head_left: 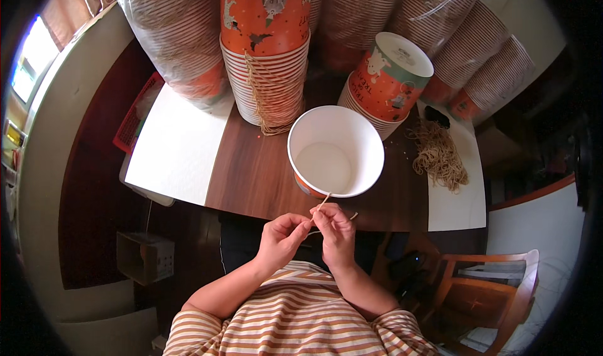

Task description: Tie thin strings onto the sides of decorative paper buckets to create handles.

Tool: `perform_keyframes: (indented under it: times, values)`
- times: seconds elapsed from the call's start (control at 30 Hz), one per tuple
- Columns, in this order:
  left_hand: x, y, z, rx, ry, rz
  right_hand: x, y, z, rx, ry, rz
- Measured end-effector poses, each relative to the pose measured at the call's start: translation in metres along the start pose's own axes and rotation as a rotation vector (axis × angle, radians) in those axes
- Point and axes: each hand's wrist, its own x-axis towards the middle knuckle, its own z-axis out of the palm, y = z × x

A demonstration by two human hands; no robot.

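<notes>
A large paper bucket (362, 144), white inside with orange print outside, stands mouth up at the table's near edge. Just in front of its near rim, a thin tan cord (323, 201) runs between my fingertips. My left hand (282, 238) pinches the cord with thumb and forefinger. Close beside it, my right hand (336, 233) is closed on the same cord, and a loose end sticks out past its right side. The fingers hide where the cord joins the bucket, if it does.
A tall stack of orange buckets (265, 26) has tan cords (267, 98) draped down it. To the right are a shorter upside-down stack (391, 80) and a tangled cord pile (440, 158). Plastic-wrapped stacks (169, 29) line the back. A wooden chair (480, 299) stands at right.
</notes>
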Motion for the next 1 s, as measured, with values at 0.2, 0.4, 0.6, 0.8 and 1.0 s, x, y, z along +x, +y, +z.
perform_keyframes:
  times: [0.2,0.4,0.6,0.8,1.0]
  values:
    - [-0.003,-0.001,0.001,0.009,0.016,0.05,0.0,-0.005,0.005,0.114,0.023,0.095]
    - [-0.003,0.002,0.002,0.009,0.022,0.088,-0.004,-0.009,0.005,0.176,-0.053,0.111]
    - [-0.007,0.004,0.004,0.074,0.017,0.082,-0.005,-0.002,0.006,0.168,-0.011,0.051]
    - [-0.012,0.0,0.005,0.201,-0.034,0.145,0.004,-0.019,0.015,0.181,0.14,0.093]
    - [-0.019,-0.005,0.004,0.256,-0.044,0.119,0.014,-0.02,0.013,0.208,0.139,0.147]
